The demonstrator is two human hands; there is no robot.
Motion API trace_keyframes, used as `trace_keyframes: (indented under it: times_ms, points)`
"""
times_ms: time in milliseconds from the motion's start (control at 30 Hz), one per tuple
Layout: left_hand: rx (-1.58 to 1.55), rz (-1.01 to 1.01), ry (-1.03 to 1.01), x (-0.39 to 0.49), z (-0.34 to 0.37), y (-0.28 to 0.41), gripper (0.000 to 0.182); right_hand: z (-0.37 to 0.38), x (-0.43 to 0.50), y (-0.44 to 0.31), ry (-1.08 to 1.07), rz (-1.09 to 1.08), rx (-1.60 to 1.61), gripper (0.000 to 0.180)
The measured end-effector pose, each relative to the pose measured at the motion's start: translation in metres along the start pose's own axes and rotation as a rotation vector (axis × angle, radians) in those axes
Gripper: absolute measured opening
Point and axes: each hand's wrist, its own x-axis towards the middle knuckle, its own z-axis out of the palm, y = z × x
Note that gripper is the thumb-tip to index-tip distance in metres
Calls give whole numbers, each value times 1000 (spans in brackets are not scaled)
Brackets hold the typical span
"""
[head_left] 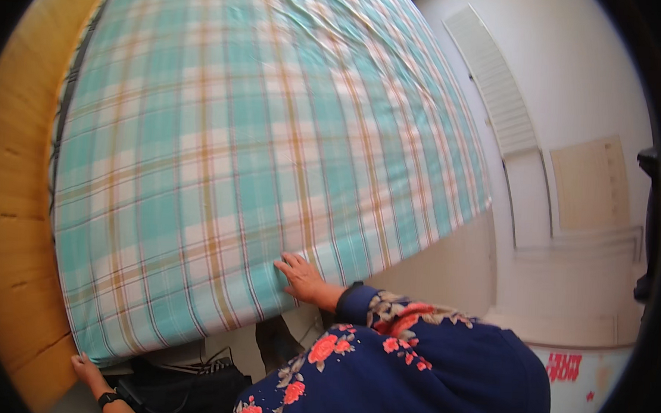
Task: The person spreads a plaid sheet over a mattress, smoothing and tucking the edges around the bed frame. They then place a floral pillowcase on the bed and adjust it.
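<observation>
A teal, white and tan plaid bed sheet (243, 162) covers a mattress on the bed before me. At its lower left corner, beside the wooden headboard (14, 207), my left hand (87, 370) grips the sheet's edge; some of its fingers are hidden. My right hand (302, 278) lies palm down on the sheet near the side facing me, fingers spread, holding nothing. Most of the sheet near me lies fairly smooth. Wrinkles run across its far right part.
Below the bed's near side are a dark bag or cloth (186, 392) and a thin cable (219, 355). A pale wall (584, 68) with a tan panel (592, 184) stands to the right. A white surface with red print (568, 381) is at the lower right.
</observation>
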Motion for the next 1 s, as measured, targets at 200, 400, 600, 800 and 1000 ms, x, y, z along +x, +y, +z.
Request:
trace_keyframes:
  times_ms: [200,400,600,800,1000]
  points:
    - [49,-73,-102,9,5,-12,22,8,-25,12,3,-103,-111,45]
    - [75,-15,-83,24,4,-50,21,35,-10,23,151,-227,-148,4]
    - [-86,-153,-130,28,10,-64,19,31,-7,29,-39,-307,-148,11]
    - [-221,-257,-136,17,18,-47,34,25,0,28,-157,-306,-112,14]
    - [-63,-157,54,-5,17,-19,31,28,4,23,-274,-270,-112,12]
